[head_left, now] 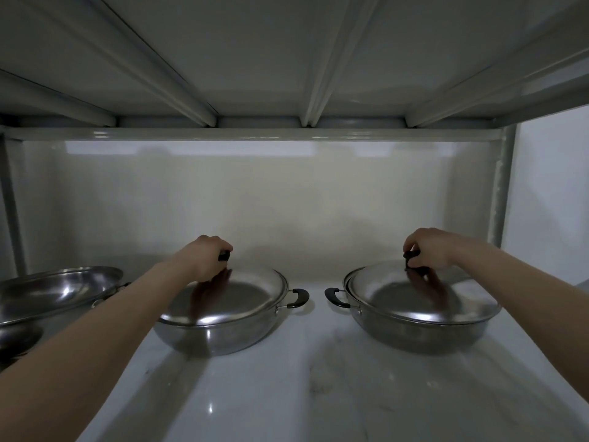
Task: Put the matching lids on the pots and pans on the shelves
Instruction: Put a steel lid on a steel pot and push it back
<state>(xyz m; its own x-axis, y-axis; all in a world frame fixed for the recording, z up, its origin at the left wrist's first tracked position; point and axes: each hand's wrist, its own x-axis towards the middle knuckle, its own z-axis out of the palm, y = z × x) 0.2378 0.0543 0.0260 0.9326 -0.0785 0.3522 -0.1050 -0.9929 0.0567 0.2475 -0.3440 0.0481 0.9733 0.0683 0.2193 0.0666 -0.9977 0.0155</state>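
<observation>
Evidently both lids are stiff, thin polished steel, probably light and slick on the dome, so the black knob on top is the sure hold; the left hand (208, 258) pinches the knob of the left lid (236, 296) on its pan at seven o'clock of the shelf (318, 378). Likewise the right hand (422, 250) pinches the right lid (414, 298) by its knob, on the pan at four o'clock, sitting slightly off-centre on the rim.

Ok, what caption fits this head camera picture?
Left hand and right hand grip the knobs of two lids on steel pans.
</observation>
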